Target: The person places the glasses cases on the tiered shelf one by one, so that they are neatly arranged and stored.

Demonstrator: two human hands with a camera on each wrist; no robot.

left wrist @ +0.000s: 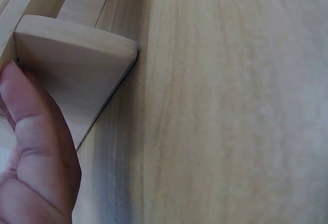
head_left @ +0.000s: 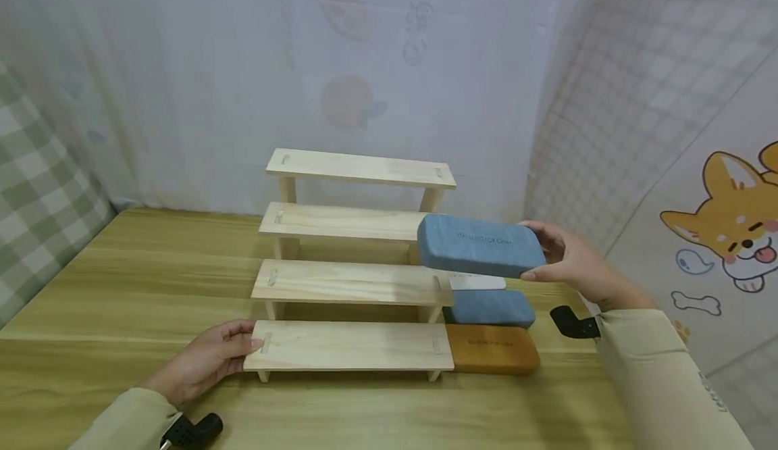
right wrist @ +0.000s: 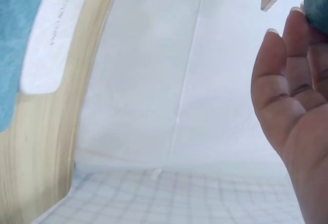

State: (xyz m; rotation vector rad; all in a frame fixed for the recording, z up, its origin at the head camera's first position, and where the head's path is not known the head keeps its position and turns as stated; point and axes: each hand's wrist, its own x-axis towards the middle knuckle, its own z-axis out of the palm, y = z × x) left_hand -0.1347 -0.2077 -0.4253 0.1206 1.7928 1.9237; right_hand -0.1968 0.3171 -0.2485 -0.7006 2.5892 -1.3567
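My right hand (head_left: 568, 264) grips one end of a blue eyeglass case (head_left: 480, 246), with lettering on its top, and holds it raised in front of the right part of a wooden tiered display stand (head_left: 349, 345). Only a corner of that case shows in the right wrist view, by the fingertips of the hand (right wrist: 297, 96). On the left, my other hand (head_left: 209, 359) pinches the left end of the stand's lowest board. The left wrist view has its thumb against the wood, beside a support leg (left wrist: 77, 60). The shelves carry nothing.
Right of the stand, an orange-brown case (head_left: 495, 350), another blue case (head_left: 492, 308) and a partly hidden white case (head_left: 480, 282) lie in a row on the wood-grain table (head_left: 152, 281). A pale curtain (head_left: 213, 98) hangs behind, and a patterned cloth (head_left: 638, 132) borders the right.
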